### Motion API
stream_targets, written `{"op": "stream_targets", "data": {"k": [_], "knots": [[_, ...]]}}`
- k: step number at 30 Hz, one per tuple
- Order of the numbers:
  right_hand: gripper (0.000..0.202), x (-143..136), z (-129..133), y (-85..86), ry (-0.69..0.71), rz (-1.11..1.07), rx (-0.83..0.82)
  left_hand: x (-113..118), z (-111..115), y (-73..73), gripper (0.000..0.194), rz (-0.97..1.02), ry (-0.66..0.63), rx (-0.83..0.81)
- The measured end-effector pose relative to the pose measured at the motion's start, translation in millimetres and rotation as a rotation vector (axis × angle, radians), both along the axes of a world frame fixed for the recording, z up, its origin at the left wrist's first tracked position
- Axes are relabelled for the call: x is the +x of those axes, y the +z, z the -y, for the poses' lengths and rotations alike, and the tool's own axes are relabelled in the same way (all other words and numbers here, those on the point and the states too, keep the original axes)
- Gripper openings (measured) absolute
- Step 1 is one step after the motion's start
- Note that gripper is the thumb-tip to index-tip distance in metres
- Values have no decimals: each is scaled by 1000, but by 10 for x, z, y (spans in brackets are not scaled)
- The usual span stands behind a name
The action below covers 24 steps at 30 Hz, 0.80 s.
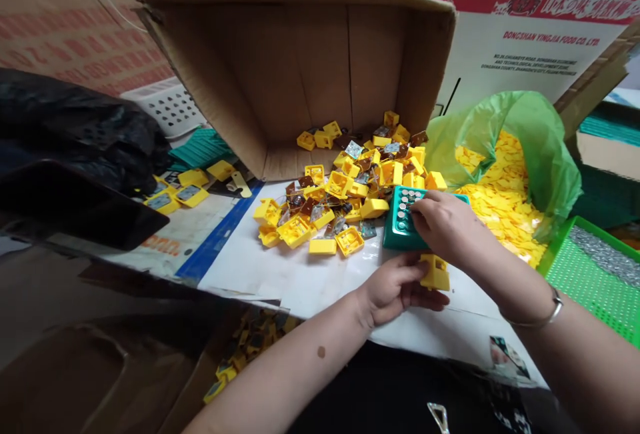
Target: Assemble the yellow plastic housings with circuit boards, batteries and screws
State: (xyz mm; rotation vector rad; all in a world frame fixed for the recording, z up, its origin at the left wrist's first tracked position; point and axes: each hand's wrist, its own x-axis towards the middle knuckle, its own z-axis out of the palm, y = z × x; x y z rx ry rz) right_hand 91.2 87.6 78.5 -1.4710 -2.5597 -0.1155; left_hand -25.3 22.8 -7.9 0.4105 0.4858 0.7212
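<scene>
My left hand (395,291) is closed on a yellow plastic casing (434,273), held low over the table's front part. Just beyond it, my right hand (445,224) reaches over a teal tray (395,239) that holds rows of small silver button cells (403,206). Its thumb and fingers are pinched together at the cells; what lies between the fingertips is hidden. Left of the tray spreads a heap of open yellow casings (339,184) with wires, brown pieces and small circuit parts among them.
A cardboard box (300,67) lies on its side behind the heap. To the right are a green bag (545,147) of flat yellow pieces and a green basket (590,294) with small metal parts. At left, a black object (75,201) stands near several yellow casings (193,194).
</scene>
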Motion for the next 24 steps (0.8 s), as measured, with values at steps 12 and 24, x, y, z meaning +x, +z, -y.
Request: {"op": "stream_targets", "data": {"k": [12,24], "knots": [[28,444,786,-342,-405,-880,-743,52,47,-2,36,-69,96,32],[30,475,864,-466,-510,-1414,-682,22,48,50,33,-102,102,-48]]}}
